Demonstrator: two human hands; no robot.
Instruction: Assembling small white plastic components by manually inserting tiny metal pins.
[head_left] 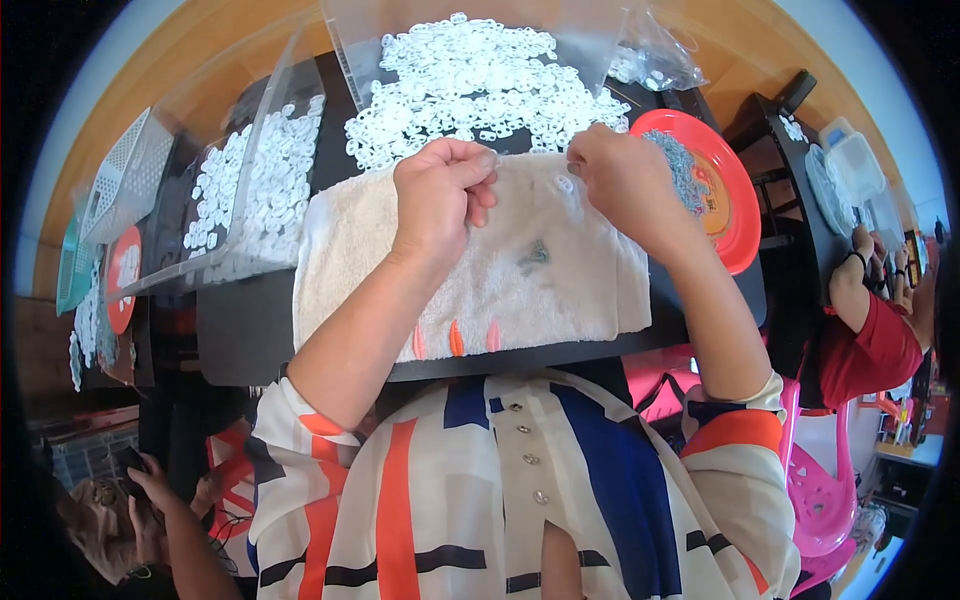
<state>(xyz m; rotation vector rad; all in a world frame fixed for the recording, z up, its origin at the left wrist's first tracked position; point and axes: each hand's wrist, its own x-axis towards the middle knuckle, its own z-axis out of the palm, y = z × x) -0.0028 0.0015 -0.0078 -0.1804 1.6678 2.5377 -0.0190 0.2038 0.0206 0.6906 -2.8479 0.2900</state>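
My left hand (445, 195) is raised over a cream towel (390, 270), its thumb and forefinger pinched on something too small to make out. To its right, my right hand (622, 175) is also closed in a pinch, and what its fingertips hold is hidden. Just below those fingertips shows a small white ring-shaped piece (564, 184); whether it hangs or rests on the towel I cannot tell. A small grey cluster (535, 256) lies on the towel between my forearms.
Behind the towel, many white ring-shaped pieces (470, 85) spread by a clear plastic bin (350, 50). A red plate (742, 240) with a grey-blue tangle (680, 165) stands right. More white pieces (285, 170) lie left. Other people (870, 340) sit at both sides.
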